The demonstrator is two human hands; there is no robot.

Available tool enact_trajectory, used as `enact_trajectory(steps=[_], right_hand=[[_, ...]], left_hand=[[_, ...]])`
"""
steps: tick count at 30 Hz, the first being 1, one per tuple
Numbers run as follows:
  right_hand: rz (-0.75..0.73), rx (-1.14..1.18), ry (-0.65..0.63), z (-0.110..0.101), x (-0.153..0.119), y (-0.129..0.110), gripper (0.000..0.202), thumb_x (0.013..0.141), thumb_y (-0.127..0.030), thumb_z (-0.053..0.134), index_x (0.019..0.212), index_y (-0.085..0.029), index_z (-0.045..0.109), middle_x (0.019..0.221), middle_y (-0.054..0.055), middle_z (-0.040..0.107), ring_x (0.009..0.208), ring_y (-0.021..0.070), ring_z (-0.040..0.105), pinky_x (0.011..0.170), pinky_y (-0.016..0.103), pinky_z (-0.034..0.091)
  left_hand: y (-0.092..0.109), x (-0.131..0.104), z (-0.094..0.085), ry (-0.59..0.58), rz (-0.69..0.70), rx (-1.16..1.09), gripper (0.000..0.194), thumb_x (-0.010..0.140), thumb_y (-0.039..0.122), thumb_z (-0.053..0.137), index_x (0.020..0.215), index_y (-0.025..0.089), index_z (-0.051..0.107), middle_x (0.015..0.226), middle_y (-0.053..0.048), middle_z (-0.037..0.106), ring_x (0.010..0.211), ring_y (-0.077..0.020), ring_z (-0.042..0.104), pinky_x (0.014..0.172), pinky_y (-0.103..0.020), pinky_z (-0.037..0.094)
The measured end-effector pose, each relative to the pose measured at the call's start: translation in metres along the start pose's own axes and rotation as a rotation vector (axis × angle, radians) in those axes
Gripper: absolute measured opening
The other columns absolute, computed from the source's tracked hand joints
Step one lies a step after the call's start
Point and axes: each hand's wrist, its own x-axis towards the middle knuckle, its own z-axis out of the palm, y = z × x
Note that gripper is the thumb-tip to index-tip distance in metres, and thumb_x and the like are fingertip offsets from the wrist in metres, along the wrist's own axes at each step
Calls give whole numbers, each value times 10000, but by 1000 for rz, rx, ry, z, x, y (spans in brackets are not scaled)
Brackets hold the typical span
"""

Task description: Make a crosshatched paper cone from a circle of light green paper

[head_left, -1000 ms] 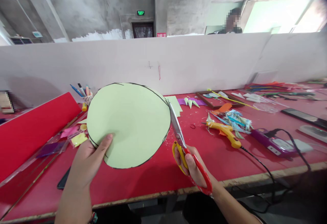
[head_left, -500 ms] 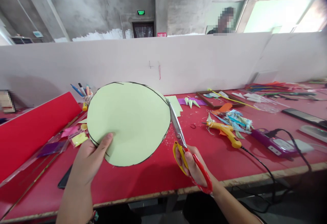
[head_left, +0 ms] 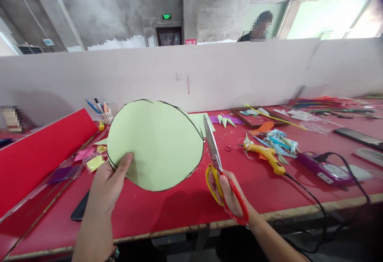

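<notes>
The person at the table [head_left: 161,214] is holding up a big pale-green round sheet [head_left: 158,146] in front of them, above the red tabletop, its rim traced in black line. The left hand [head_left: 110,178] is gripping it by the lower left edge, thumb pressing on the near face, the other fingers mostly disappearing behind. The right hand [head_left: 229,192] is grasping a pair of scissors [head_left: 214,150], fingers wrapping the yellow and red handles, and the blades are pointing up and away, just beside the sheet's right edge; from here I cannot tell whether they are touching it. A dark phone [head_left: 80,208] is lying beside the left forearm, and small packets, a yellow one [head_left: 95,163] among them, are sitting between that hand and a large red board [head_left: 44,158]. A patterned cup [head_left: 107,116] is holding pens behind the sheet. On the right, a yellow glue gun [head_left: 266,156] is resting near blue and white shreds [head_left: 278,140], with a purple power strip [head_left: 324,170] lying next to them. Farther back, a brown tray [head_left: 243,119] is holding small pieces, and another person [head_left: 260,28] is showing above the white partition [head_left: 134,70].
</notes>
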Motion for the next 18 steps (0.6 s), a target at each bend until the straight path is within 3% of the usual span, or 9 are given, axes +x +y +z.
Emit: enact_trajectory(steps=[3,6,9,13,16,18], right_hand=[[-3,136,28,-1,3,10,373,828,-521,344,649,-200,409,453,-66,326,323,58,288,335,198,221],[22,326,14,-1,8,15,392,817,-557,317,712,-197,434,555,-45,417,330,44,298,326,189,235],[54,409,-41,-2,11,15,411,809,-578,311,779,-197,463,616,-23,474,365,55,348,346,194,292],[-45,327,-123,-5,13,14,341,801,-541,390,864,-220,486,582,-28,481,439,96,417,447,236,384],[-100,218,-128,-6,11,11,302,821,-504,385,813,-224,498,528,-35,452,452,112,416,485,260,382],[-109,148,-105,-6,10,8,319,834,-465,392,672,-212,498,515,-22,449,477,119,420,535,279,390]], left_hand=[[3,-2,1,-3,-77,-2,259,689,440,593,727,184,571,554,23,617,595,-126,601,528,-173,478],[2,-3,5,-5,-163,14,336,722,457,535,546,192,430,314,91,337,264,-60,323,270,-155,253],[-3,-4,12,-52,-183,-52,335,740,439,512,548,186,405,318,98,319,237,-44,260,252,-157,184],[-7,-10,30,-147,-179,-225,259,732,411,533,644,176,467,387,76,450,296,-68,391,312,-176,317],[-3,-20,47,-343,-219,-252,249,736,396,535,658,168,471,408,64,492,346,-82,468,404,-196,405],[2,-27,56,-454,-233,-227,259,745,398,524,650,165,464,413,69,489,314,-71,449,384,-192,383]])
